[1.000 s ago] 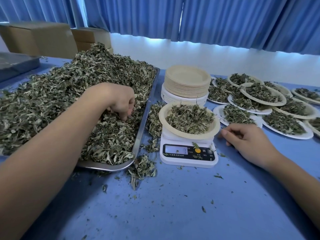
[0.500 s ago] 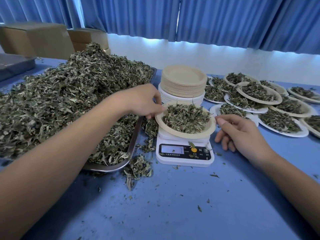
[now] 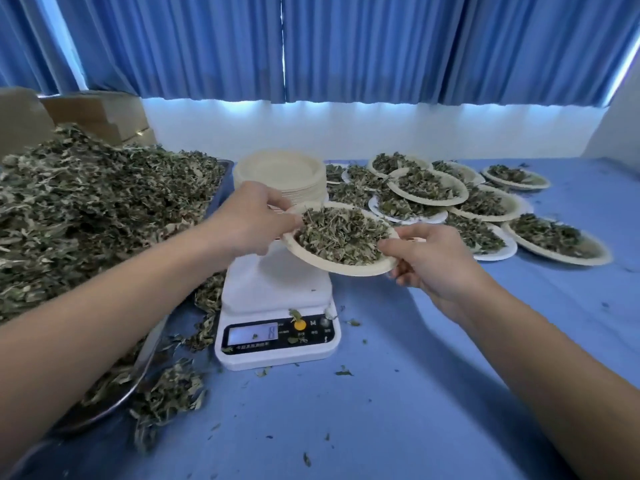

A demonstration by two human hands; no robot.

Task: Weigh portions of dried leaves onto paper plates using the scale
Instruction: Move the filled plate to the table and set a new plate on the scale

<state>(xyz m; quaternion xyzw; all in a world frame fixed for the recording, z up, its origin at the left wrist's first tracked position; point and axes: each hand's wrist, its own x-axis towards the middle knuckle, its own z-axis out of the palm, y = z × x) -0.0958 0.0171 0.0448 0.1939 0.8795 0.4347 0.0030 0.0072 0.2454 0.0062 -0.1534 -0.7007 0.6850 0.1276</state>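
Note:
A paper plate [image 3: 332, 266] heaped with dried leaves hangs tilted in the air above the white scale [image 3: 277, 296], whose platform is bare. My left hand [image 3: 249, 223] pinches the plate's left rim. My right hand [image 3: 429, 258] grips its right rim, thumb on top. A big pile of dried leaves [image 3: 86, 209] fills the metal tray [image 3: 145, 372] on the left. A stack of unused paper plates [image 3: 280, 174] stands behind the scale.
Several filled plates [image 3: 429, 185] overlap on the blue table [image 3: 381, 427] at the back right. Loose leaves [image 3: 166, 396] lie spilled beside the tray and scale. Cardboard boxes [image 3: 100, 116] stand at the back left, blue curtains behind.
My left hand left the leaf pile and took the plate's left rim, my right hand took the right rim, and together they lifted the filled plate off the scale.

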